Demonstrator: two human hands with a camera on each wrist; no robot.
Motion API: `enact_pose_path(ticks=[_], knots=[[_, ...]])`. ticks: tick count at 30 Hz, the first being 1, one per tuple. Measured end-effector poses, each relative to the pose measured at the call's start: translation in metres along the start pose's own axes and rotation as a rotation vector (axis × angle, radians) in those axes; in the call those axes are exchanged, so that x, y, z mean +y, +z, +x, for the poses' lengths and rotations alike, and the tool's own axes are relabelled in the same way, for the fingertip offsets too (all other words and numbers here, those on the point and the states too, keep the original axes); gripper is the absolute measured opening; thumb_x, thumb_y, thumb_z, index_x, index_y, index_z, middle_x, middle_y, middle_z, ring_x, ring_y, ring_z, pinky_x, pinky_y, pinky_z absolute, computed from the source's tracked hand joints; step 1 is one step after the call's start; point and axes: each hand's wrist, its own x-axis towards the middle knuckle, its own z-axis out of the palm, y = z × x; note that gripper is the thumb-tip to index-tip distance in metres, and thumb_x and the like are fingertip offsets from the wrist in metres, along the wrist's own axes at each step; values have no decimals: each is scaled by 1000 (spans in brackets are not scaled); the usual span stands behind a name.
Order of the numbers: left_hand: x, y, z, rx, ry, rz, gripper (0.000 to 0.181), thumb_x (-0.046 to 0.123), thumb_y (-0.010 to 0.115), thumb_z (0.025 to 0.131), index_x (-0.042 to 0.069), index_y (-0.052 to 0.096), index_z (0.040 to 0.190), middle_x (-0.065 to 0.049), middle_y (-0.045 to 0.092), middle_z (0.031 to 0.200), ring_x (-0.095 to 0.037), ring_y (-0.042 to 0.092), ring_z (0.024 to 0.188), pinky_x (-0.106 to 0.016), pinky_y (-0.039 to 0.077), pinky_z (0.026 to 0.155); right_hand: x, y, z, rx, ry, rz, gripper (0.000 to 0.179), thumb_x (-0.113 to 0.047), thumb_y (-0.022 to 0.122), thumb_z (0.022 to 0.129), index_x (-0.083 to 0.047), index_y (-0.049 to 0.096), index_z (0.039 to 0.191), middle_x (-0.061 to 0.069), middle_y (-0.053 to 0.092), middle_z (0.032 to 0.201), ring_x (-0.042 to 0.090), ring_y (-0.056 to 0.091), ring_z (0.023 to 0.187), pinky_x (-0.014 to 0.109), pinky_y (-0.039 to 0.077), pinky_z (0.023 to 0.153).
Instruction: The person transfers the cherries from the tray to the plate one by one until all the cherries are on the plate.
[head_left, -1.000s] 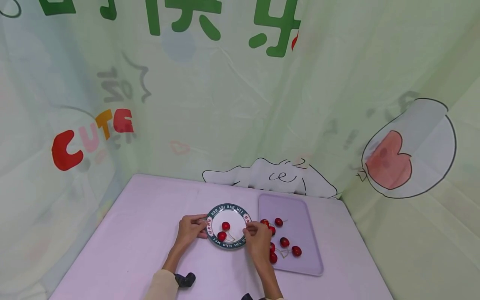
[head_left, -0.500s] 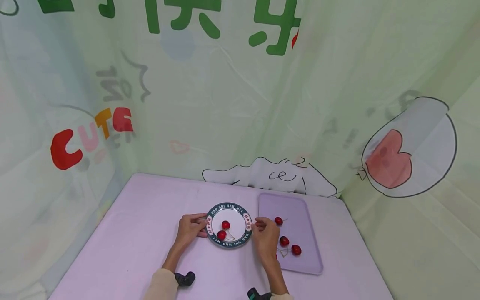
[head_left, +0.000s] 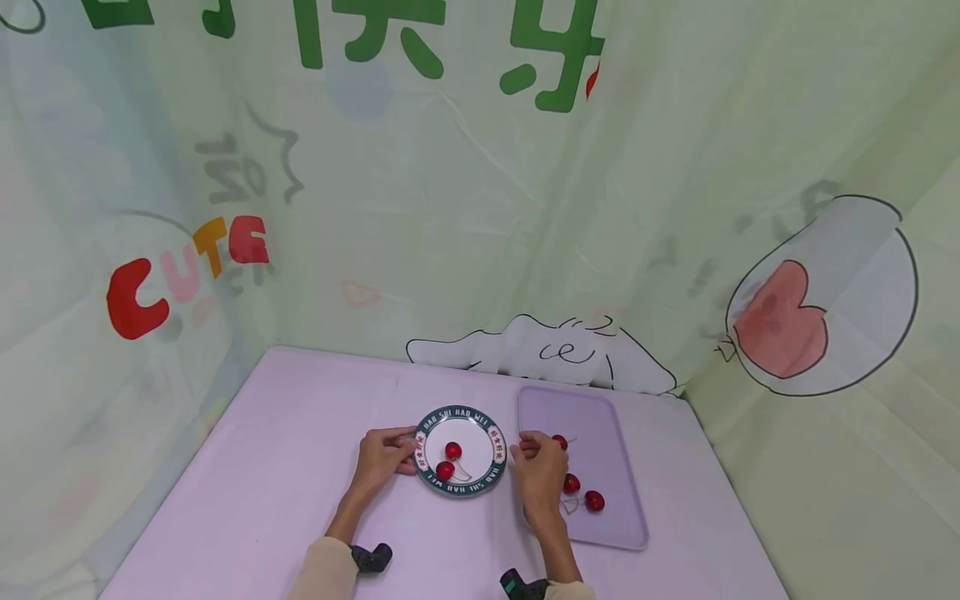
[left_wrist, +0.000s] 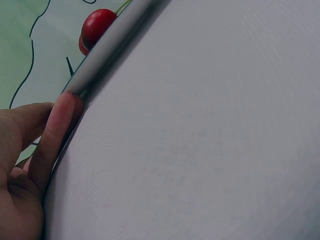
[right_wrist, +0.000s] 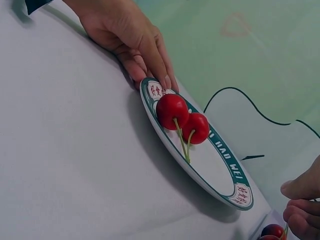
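**Hands at a plate and a tray of cherries**

Fingertips (right_wrist: 161,75) of the left hand (head_left: 381,457) lie straight against the near left rim of the round white ceramic plate with a dark green lettered border (head_left: 495,482); the left wrist view shows one finger (left_wrist: 59,131) pressed along the plate's edge, and the right wrist view shows the others laid flat on the rim. The hand steadies the plate without curling round it.

The right hand (head_left: 540,471) sits over the left edge of the rectangular lilac plastic tray (head_left: 611,442), just right of the plate. Its fingers (right_wrist: 299,216) are curled and drawn together close to a small glossy red cherry (right_wrist: 274,231) at the bottom of the right wrist view; whether they pinch it or its stem cannot be told.

Two shiny red cherries with thin yellow-green stems (head_left: 449,461) lie touching each other on the plate's white centre. The right wrist view shows the stems crossing; the left wrist view shows only one red fruit (left_wrist: 96,27) above the rim. In the head view, three more cherries show on the tray beside the right hand, some partly hidden by it.

Plate and tray rest side by side on a smooth pale lilac table (head_left: 300,467).
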Motion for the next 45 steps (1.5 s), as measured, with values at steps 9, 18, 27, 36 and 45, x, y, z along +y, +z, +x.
enact_pose_path(ticks=[9,18,27,36,45], knots=[[1,0,1,15,1,27,36,2,73,101,0,74,137,-12,75,87,-18,76,61,-25,67,60,9,1,8,38,-15,7,21,6,85,87,5,82,107,18,80,90,23,73,76,18,60,67],[1,-1,2,15,-1,21,35,1,74,101,1,75,136,-12,74,87,-18,76,61,-26,68,61,-4,-10,7,33,-10,24,21,9,81,89,10,80,110,23,79,93,28,74,79,14,55,66],[-1,0,1,23,-17,15,36,1,72,101,0,74,137,-15,74,90,-16,76,60,-26,67,60,9,-4,12,11,9,-9,24,7,80,92,9,79,116,22,78,97,25,70,80,15,55,65],[1,1,1,9,-5,6,37,0,72,100,-2,73,138,-13,73,89,-16,75,60,-27,68,60,17,0,16,22,-47,-56,24,8,79,91,10,79,115,20,77,95,24,68,80,26,60,69],[1,1,0,12,-9,25,36,-1,71,101,-1,73,138,-13,75,90,-19,77,62,-27,68,61,11,-1,14,21,1,-81,28,7,80,92,10,77,119,26,77,104,33,72,89,52,69,86]])
